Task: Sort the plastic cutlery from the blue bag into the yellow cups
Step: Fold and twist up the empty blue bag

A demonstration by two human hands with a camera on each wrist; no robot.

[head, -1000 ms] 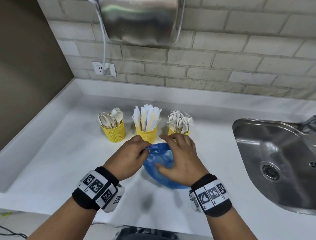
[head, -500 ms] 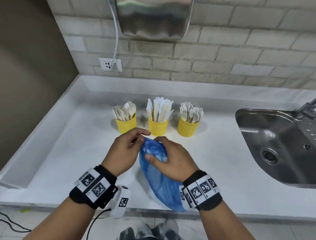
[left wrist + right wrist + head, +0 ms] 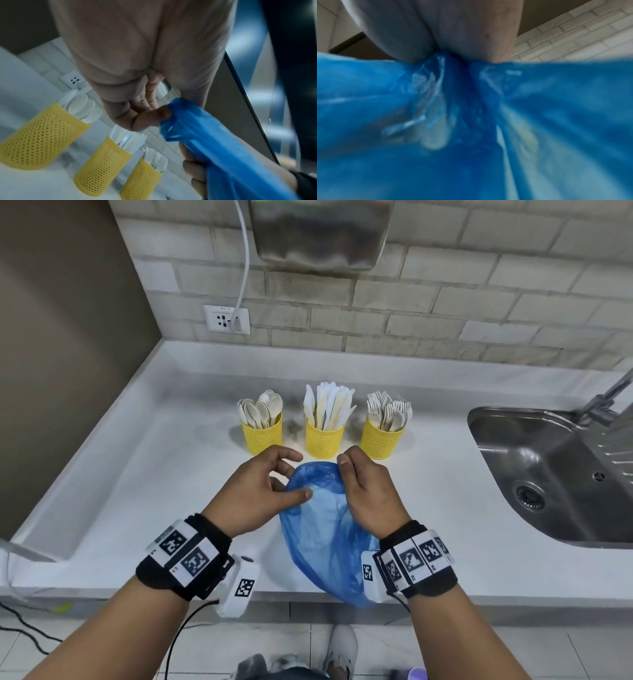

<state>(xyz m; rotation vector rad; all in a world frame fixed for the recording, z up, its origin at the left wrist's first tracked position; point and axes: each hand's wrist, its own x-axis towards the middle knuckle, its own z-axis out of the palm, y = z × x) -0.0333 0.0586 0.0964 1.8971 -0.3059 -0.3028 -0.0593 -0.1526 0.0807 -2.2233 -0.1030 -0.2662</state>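
Left of the grip, beyond the fingers, three yellow cups stand in a row on the white counter (image 3: 102, 494): spoon cup (image 3: 262, 437), knife cup (image 3: 324, 440), fork cup (image 3: 382, 440), all already loaded. Step in hand looks like the tail end of sorting: checking or emptying the blue bag (image 3: 325, 539). Whether any cutlery is left inside can't be told; the right wrist view shows pale blurred shapes through the film, too soft to call.

Left hand (image 3: 253, 498) sits at the bag's mouth, thumb and a curled finger pinching the rim, other fingers loose and spread above it. Bag hangs between both hands, its body trailing back over the counter edge toward the person. Right hand (image 3: 371, 494) is clenched round the bunched plastic on the other side of the mouth, fingers wrapped under, knuckles up.

Next move probably calls for pulling the mouth wider with both pinches, then one hand letting go to reach in, or tipping the bag out.

Right of the grip, well apart, lies the steel sink (image 3: 548, 474).
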